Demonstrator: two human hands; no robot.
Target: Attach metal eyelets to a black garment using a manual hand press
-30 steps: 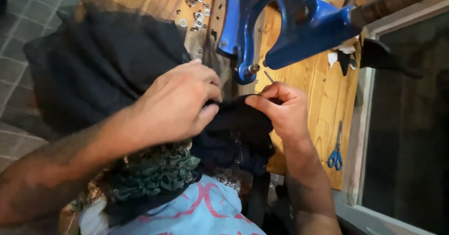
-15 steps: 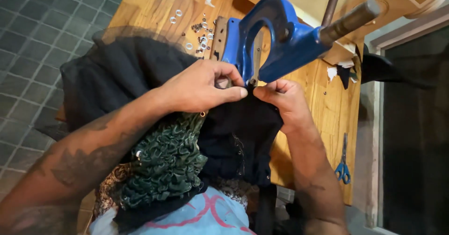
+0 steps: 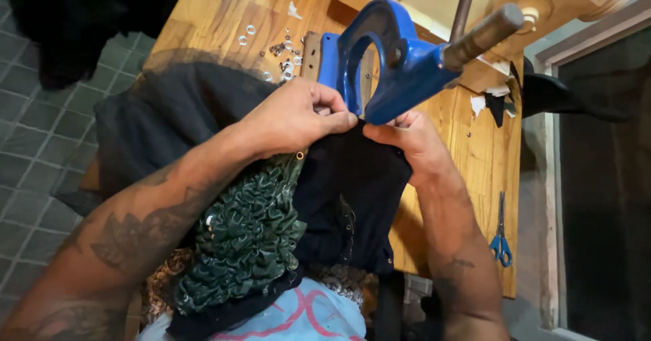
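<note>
wooden workbench [image 3: 468, 151], seen from above, running from the top of the view down to the person's lap; tiled floor [image 3: 34, 137] to its left. black garment [image 3: 352, 185] draped across the bench's near half and over the lap, its upper edge drawn up under the press; a sheer dark layer [image 3: 163, 117] spreads to the left, and a ruffled dark green panel [image 3: 247, 239] lies beside the black cloth, a small metal eyelet [image 3: 300, 156] showing at the panel's upper edge. blue hand press [image 3: 393, 63], c-shaped frame, standing on the bench at upper centre, its grey lever handle [image 3: 483, 34] angled up to the right. left hand [image 3: 298, 114] rests on the garment just left of the press throat, thumb and fingers pinched together on the cloth's edge. right hand [image 3: 407, 141] lies just right of it, likewise closed on the same edge; the two hands nearly meet beneath the press head, the cloth held taut between them. whether a loose eyelet sits between the fingertips cannot be told, as the press frame covers that spot. blue-handled scissors [image 3: 500, 236] lie on the bench's right edge, well apart from the hands. scattered metal rings and eyelets [image 3: 281, 49] lie on the bare wood behind the left hand, near the base of the press.
</note>
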